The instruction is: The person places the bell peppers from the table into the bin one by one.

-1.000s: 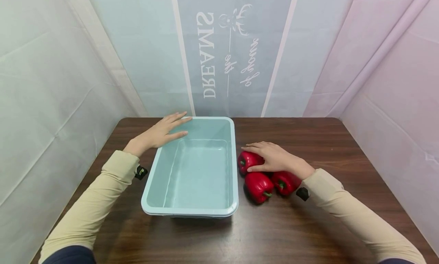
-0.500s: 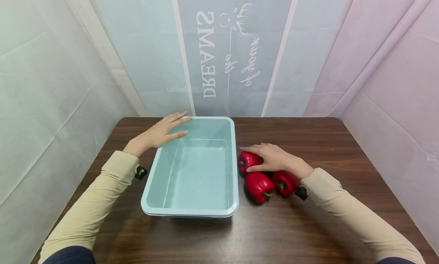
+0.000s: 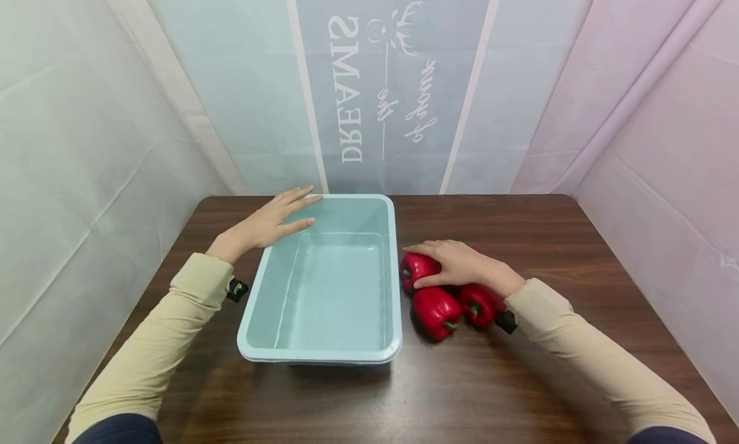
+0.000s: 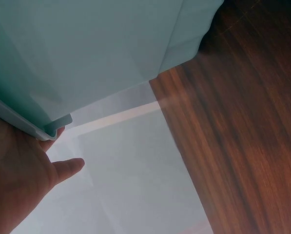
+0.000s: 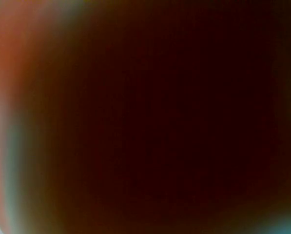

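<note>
A pale blue-green plastic basin (image 3: pixel 340 290) stands on the table, left of centre. My left hand (image 3: pixel 277 216) rests on its far left rim with fingers spread straight; in the left wrist view, this hand (image 4: pixel 23 170) lies against the basin's lip. My right hand (image 3: pixel 458 264) lies over a red bell pepper (image 3: pixel 417 267) right of the basin, thumb on the near side and fingers on the far side. Two more bell peppers lie close by: one in front (image 3: pixel 437 312) and one under the wrist (image 3: pixel 478 305). The right wrist view is dark and blurred.
The dark wood table (image 3: pixel 508 380) is enclosed by pale cloth walls on the left, right and back. Mirrored white lettering (image 3: pixel 346 91) marks the back cloth. Behind my right hand shows a small patch of red (image 3: pixel 475 249).
My right hand has shifted very slightly left over the bell peppers, and a bit of red now shows behind it. The left hand and the basin hold their places.
</note>
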A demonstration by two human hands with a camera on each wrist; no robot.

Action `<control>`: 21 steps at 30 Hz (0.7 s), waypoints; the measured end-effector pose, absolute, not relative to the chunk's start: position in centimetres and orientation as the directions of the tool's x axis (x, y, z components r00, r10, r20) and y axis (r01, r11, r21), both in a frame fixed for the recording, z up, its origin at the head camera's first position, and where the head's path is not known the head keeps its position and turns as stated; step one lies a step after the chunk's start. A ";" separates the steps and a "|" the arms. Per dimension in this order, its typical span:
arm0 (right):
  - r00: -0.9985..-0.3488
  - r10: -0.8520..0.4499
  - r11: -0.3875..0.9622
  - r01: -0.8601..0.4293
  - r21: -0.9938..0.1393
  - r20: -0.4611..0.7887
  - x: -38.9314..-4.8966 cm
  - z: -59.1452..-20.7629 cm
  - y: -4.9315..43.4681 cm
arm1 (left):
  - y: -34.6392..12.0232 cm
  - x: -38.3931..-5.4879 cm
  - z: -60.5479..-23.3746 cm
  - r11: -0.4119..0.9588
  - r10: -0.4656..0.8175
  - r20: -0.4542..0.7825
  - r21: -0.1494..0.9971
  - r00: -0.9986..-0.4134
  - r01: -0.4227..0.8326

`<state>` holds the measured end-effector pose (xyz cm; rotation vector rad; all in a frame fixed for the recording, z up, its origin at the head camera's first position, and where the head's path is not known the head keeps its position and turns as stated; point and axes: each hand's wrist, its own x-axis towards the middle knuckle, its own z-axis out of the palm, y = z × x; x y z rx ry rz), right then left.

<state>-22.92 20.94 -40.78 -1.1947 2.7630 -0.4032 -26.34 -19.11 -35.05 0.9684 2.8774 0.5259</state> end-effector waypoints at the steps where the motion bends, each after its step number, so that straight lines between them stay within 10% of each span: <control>1: -0.685 -0.728 0.654 -0.701 -0.284 0.012 -22.9 -40.8 20.9 | -19.1 -26.3 -35.0 0.743 0.597 0.053 0.338 -0.800 0.577; 21: -0.674 -0.739 0.644 -0.711 -0.283 0.012 -22.4 -41.0 20.6 | -19.2 -26.1 -35.4 0.739 0.600 0.067 0.334 -0.797 0.585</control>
